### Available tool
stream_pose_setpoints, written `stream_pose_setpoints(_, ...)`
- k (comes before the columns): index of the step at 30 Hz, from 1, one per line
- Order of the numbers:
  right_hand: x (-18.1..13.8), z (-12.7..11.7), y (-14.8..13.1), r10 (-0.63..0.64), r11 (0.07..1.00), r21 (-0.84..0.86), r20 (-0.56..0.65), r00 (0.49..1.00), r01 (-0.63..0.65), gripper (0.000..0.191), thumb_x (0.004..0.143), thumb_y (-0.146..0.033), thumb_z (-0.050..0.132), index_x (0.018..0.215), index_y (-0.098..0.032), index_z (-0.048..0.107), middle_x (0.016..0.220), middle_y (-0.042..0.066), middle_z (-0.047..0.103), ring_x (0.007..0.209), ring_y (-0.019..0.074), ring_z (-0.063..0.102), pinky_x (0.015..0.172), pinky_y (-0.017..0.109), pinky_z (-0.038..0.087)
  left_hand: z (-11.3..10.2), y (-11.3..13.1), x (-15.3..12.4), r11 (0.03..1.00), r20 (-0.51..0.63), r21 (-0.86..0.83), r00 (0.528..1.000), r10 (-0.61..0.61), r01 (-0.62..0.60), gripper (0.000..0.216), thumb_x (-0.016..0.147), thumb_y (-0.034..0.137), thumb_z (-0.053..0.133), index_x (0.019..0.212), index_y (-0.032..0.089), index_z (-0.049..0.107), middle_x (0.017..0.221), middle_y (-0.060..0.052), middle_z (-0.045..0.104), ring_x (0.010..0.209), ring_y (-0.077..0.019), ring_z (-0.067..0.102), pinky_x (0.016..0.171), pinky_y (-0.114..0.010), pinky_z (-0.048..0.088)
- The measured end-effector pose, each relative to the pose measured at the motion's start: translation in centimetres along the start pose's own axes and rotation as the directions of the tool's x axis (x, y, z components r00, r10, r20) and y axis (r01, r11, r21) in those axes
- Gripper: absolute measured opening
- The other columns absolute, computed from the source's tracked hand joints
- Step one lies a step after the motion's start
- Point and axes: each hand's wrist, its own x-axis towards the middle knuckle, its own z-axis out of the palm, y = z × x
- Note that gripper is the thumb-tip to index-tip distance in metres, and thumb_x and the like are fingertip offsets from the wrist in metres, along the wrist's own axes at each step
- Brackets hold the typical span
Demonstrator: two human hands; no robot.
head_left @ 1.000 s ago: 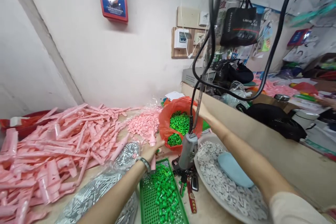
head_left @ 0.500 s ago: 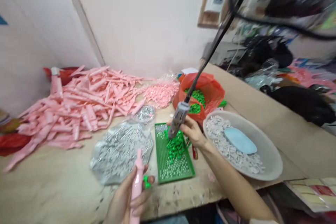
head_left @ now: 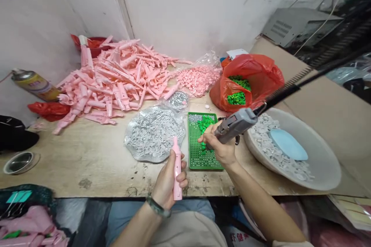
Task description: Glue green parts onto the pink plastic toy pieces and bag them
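Note:
My left hand point(head_left: 169, 179) is closed around a long pink plastic part point(head_left: 177, 170), which stands with its narrow tip pointing up. Closed round a grey electric screwdriver point(head_left: 236, 123) is my right hand point(head_left: 222, 146), above the right side of a green perforated tray point(head_left: 193, 164). The tool slants down to the left, and its front end is hidden by the fingers. Small green plastic pieces point(head_left: 205, 122) lie in the tray, partly covered by the hand. At the tray's far end are small silvery screws point(head_left: 197, 117).
A bag of grey parts and metal rods point(head_left: 153, 135) lies left of the tray. Behind are heaped pink parts point(head_left: 116, 77) and a red bag point(head_left: 261, 73) of green pieces. A white basin point(head_left: 327, 166) stands right; a spray can point(head_left: 34, 85) lies far left.
The view has shifted, showing more of the table's front. The screwdriver has swung from steep to a flatter slant in my right hand. The green piece by my left fingers no longer shows.

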Motion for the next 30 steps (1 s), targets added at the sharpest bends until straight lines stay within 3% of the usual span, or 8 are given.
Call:
stream_pose_setpoints(4, -0.6, 0.0, 1.5, 0.065, 0.997, -0.041, -0.021, 0.998, -0.065, 0.030, 0.084, -0.036, 0.072, 0.074, -0.022, 0.048, 0.052, -0.008, 0.049, 0.039, 0.0091, 0.046, 0.041, 0.024, 0.040, 0.3, -0.6, 0.2, 0.999, -0.037, 0.027, 0.999, 0.026, -0.025, 0.035, 0.091, 0.052, 0.056, 0.091, 0.018, 0.052, 0.066, 0.005, 0.050, 0.037, -0.0006, 0.033, 0.034, -0.011, 0.025)
stream_pose_setpoints(9, -1.0, 0.0, 4.1, -0.031, 0.998, -0.062, -0.152, 0.988, 0.022, 0.033, 0.081, -0.037, 0.074, 0.073, -0.023, 0.046, 0.054, -0.009, 0.046, 0.038, 0.0080, 0.042, 0.038, 0.024, 0.035, 0.5, -1.0, 0.6, 0.999, -0.073, 0.026, 0.997, 0.024, -0.022, 0.050, 0.085, 0.066, 0.055, 0.094, 0.017, 0.055, 0.059, 0.007, 0.045, 0.034, -0.0002, 0.026, 0.033, -0.012, 0.020)
stream_pose_setpoints(15, -1.0, -0.1, 4.9, -0.042, 0.996, -0.081, -0.159, 0.986, 0.029, 0.031, 0.083, -0.036, 0.072, 0.074, -0.023, 0.046, 0.053, -0.009, 0.045, 0.038, 0.0079, 0.041, 0.038, 0.024, 0.034, 0.8, -1.0, 0.8, 0.999, -0.079, 0.000, 0.996, 0.033, -0.033, 0.042, 0.089, 0.059, 0.053, 0.091, 0.017, 0.054, 0.063, 0.005, 0.048, 0.037, -0.0013, 0.034, 0.036, -0.013, 0.025)
stream_pose_setpoints(20, -0.9, -0.2, 5.1, -0.036, 0.998, -0.060, -0.159, 0.987, 0.027, 0.033, 0.082, -0.036, 0.073, 0.073, -0.023, 0.045, 0.054, -0.009, 0.044, 0.038, 0.0072, 0.041, 0.037, 0.023, 0.034, 0.9, -1.2, 1.1, 0.999, -0.061, 0.008, 0.997, 0.037, -0.037, 0.049, 0.088, 0.064, 0.052, 0.094, 0.016, 0.056, 0.063, 0.005, 0.048, 0.036, -0.0006, 0.029, 0.035, -0.013, 0.023)
stream_pose_setpoints(25, -0.6, 1.2, 1.5, -0.087, 0.990, 0.100, -0.163, 0.983, 0.104, 0.032, 0.083, -0.034, 0.073, 0.074, -0.023, 0.045, 0.052, -0.010, 0.044, 0.036, 0.0070, 0.040, 0.036, 0.021, 0.035, 1.0, -1.7, 1.5, 0.996, -0.068, 0.043, 0.994, 0.081, -0.078, 0.053, 0.083, 0.066, 0.058, 0.095, 0.015, 0.058, 0.064, 0.004, 0.048, 0.039, -0.0020, 0.033, 0.037, -0.015, 0.025)
stream_pose_setpoints(30, -2.8, 4.0, -3.8, -0.114, 0.960, 0.264, 0.053, 0.992, 0.096, 0.027, 0.091, -0.035, 0.064, 0.077, -0.024, 0.043, 0.051, -0.010, 0.042, 0.038, 0.0080, 0.039, 0.042, 0.022, 0.037, 1.1, -2.5, 1.5, 0.987, -0.091, 0.097, 0.986, 0.139, -0.130, 0.053, 0.078, 0.069, 0.061, 0.089, 0.017, 0.057, 0.063, 0.004, 0.048, 0.040, -0.0051, 0.034, 0.037, -0.018, 0.025)
